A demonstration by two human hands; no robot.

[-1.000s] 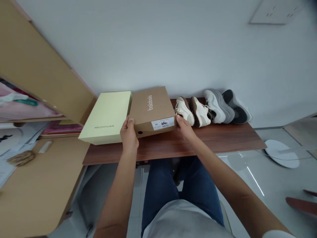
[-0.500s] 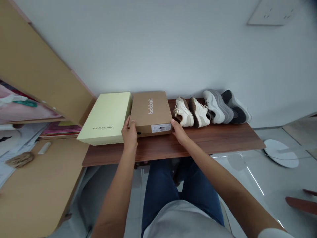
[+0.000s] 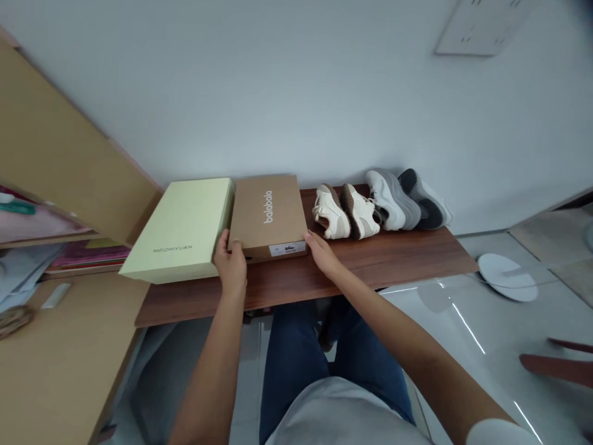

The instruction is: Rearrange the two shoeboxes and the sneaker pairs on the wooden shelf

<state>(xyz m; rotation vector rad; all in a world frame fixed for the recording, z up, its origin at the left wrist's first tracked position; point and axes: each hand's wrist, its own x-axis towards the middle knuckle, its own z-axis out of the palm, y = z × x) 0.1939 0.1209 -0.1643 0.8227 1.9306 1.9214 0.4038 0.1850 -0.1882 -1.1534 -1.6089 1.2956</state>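
A brown shoebox point(image 3: 267, 213) marked "balabala" lies on the dark wooden shelf board point(image 3: 370, 259). At its front left corner is my left hand point(image 3: 231, 262), thumb near the top edge and fingers down its side. My right hand point(image 3: 320, 252) grips the front right corner beside the white label. Close to the left of this box is a pale yellow shoebox point(image 3: 180, 222) reading "MEIZHIYUAN". To the right stand two cream shoes point(image 3: 332, 213), their toes partly tucked out of sight.
Grey and white sneakers point(image 3: 393, 201) lean together farther right, by the wall. A wooden desk point(image 3: 69, 346) with papers adjoins on the left. On the floor at right is a round white base point(image 3: 507, 276). A socket plate point(image 3: 482, 28) sits on the wall.
The view has turned slightly, so everything appears shifted left. Both hands stay at the brown shoebox's front corners; the box looks unmoved beside the yellow one.
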